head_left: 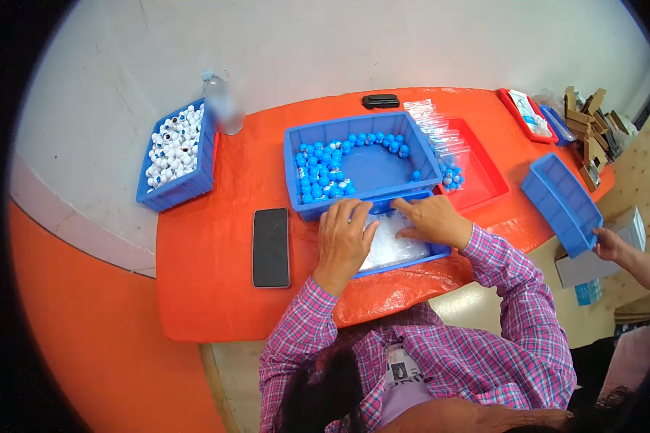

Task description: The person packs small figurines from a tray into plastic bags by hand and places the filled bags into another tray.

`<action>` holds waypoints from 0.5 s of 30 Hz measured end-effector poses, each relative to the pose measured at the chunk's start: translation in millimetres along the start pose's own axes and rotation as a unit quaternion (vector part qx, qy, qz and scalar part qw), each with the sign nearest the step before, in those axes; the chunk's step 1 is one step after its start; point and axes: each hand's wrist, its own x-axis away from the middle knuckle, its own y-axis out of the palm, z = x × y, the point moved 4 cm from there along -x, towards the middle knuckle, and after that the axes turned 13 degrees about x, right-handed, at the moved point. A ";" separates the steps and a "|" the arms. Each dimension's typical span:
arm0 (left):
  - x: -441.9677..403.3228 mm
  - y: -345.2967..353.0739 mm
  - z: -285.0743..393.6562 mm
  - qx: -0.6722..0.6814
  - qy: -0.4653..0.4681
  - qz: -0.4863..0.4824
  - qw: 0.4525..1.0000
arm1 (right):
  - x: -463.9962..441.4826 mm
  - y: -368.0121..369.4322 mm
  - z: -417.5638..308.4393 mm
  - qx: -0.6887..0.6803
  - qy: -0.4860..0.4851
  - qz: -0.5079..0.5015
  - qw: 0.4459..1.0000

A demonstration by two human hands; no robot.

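My left hand [341, 242] rests over the left side of a shallow blue tray with clear plastic bags [390, 242] in it. Its fingers are bent, with the thumb apart from them, and no held thing shows. From the right, my right hand [440, 222] reaches over the same bags, index finger and thumb apart, touching or just above the plastic. Directly beyond both hands stands a larger blue bin [372, 193] holding many small blue balls [318, 173], mostly gathered on its left and along the far wall.
A red tray [487, 177] at right holds filled clear bags [449, 169]. A blue bin of white balls [173, 155], a bottle [224, 105], a phone [271, 247] and a black object [380, 101] are around. At right another person's hand [609, 244] grips a blue bin [562, 203].
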 end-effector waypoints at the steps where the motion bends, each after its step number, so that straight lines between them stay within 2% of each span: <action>1: 0.6 -0.1 -0.2 0.011 0.005 -0.004 1.000 | -0.8 3.6 -4.1 0.013 -0.017 0.010 1.000; 2: 1.7 -0.2 -0.3 0.010 0.005 -0.005 1.000 | -0.8 9.9 -5.8 0.012 -0.018 0.011 1.000; 6: 3.9 7.0 -1.9 0.061 0.002 -0.042 0.997 | -3.4 25.9 -5.4 -0.078 0.005 0.124 0.989; 7: 4.8 8.3 -3.3 0.061 0.001 -0.042 0.997 | -3.8 22.4 -6.3 -0.077 0.004 0.123 0.989; 11: 4.4 10.9 -9.4 0.071 -0.008 -0.015 0.997 | -5.0 -5.8 -3.8 -0.323 0.006 0.141 0.936; 12: 4.2 9.9 -10.7 0.070 -0.007 -0.014 0.997 | -5.8 -5.1 -2.5 -0.322 0.004 0.141 0.936; 15: 4.3 6.2 -16.7 0.133 -0.031 -0.030 0.990 | -5.7 6.3 4.8 -0.425 0.013 0.073 0.902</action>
